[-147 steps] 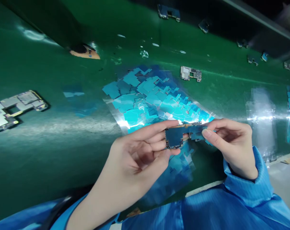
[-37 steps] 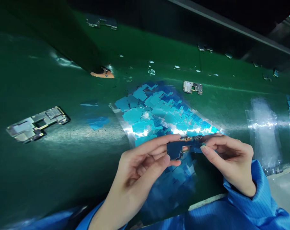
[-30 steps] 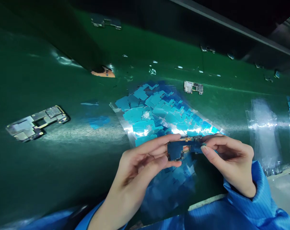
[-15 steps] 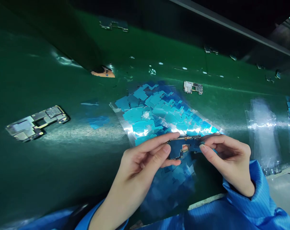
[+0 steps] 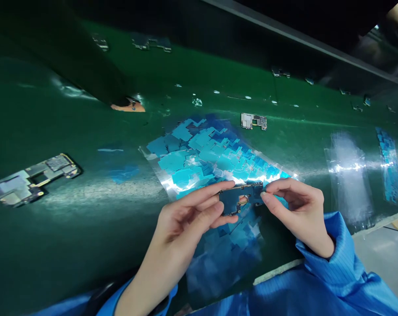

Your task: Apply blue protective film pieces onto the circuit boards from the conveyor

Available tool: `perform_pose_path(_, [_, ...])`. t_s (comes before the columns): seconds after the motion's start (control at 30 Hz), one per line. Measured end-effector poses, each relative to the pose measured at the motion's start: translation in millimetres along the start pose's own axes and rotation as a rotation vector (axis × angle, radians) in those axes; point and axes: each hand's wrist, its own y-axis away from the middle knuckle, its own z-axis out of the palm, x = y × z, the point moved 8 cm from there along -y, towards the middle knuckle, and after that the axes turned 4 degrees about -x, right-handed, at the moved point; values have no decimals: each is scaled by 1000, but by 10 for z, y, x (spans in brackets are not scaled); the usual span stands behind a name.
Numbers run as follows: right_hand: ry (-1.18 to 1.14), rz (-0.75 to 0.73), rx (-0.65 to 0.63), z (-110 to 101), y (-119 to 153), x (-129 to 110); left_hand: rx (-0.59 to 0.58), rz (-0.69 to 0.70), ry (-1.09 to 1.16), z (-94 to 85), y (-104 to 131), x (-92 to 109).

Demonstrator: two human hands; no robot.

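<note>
A dark blue-faced circuit board [image 5: 230, 199] with a cut-out near its middle is held up in front of me. My left hand [image 5: 192, 219] is closed round its left end, the thumb on the near face and fingers behind and below. At the board's right end, my right hand [image 5: 295, 208] is closed in a pinch of thumb and forefinger. Beneath and behind the board lie many overlapping blue film pieces [image 5: 199, 151] on a clear sheet. More bluish film [image 5: 225, 259] lies nearer to me.
One circuit board [image 5: 37, 180] lies at the left of the green table [image 5: 96, 237], another board [image 5: 253, 121] beyond the film. Clear plastic sheets [image 5: 348, 175] and a strip of blue pieces [image 5: 390, 164] lie right. A dark post [image 5: 100, 66] stands at the back left.
The view has shifted, so most things appear further left. The held board has tilted a little, showing more of its blue face. Both hands keep their hold.
</note>
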Motion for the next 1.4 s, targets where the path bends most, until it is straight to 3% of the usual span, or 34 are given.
perform_pose_path(0.17, [69, -15, -11, -2, 6, -6, -57, 30, -5, 6, -6, -9])
perform_pose_path(0.33, [146, -36, -10, -13, 5, -25, -6, 12, -19, -13, -5, -20])
perform_pose_path(1.03, [364, -247, 38, -37, 44, -212, -42, 42, -42, -28, -23, -28])
perform_pose_path(1.3, [371, -161, 117, -141, 17, -121, -57, 53, -62, -1, -38, -11])
perform_pose_path(1.4, [187, -58, 30, -105, -19, -5, -53, 66, -155, 25, -38, 27])
